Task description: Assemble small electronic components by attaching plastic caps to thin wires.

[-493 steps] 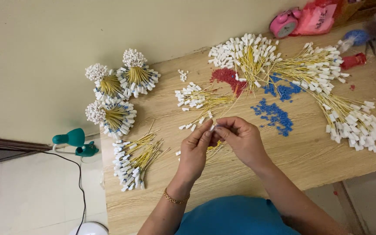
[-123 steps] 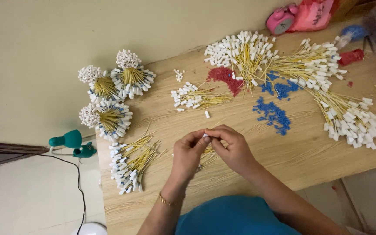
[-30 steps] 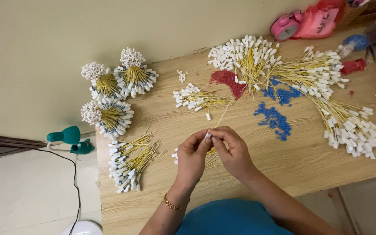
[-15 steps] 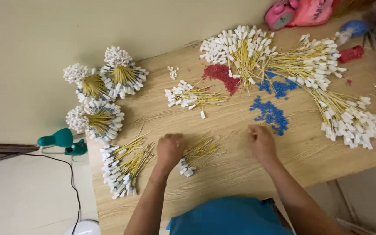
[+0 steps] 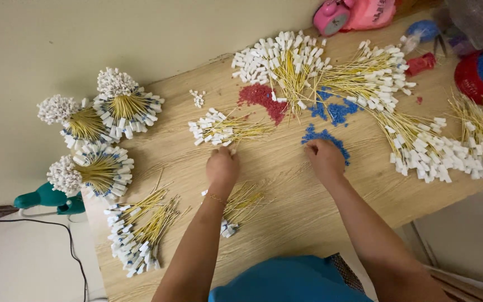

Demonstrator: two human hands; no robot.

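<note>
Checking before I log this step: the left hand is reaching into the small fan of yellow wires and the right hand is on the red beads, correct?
Not quite. In the head view the right hand rests on the blue beads, not the red beads. The left hand is at the small fan of yellow wires.

Fingertips of left hand [image 5: 222,166] and right hand [image 5: 324,159] curled under, unseen; small yellow-wire bundle [image 5: 240,206] partly covered by forearm; pink plastic toy [image 5: 353,12] cropped.

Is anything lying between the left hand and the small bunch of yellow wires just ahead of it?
Nothing visible does. The left hand rests on bare table right at the near edge of the small bunch of yellow wires. The right hand already touches the blue beads.
</note>
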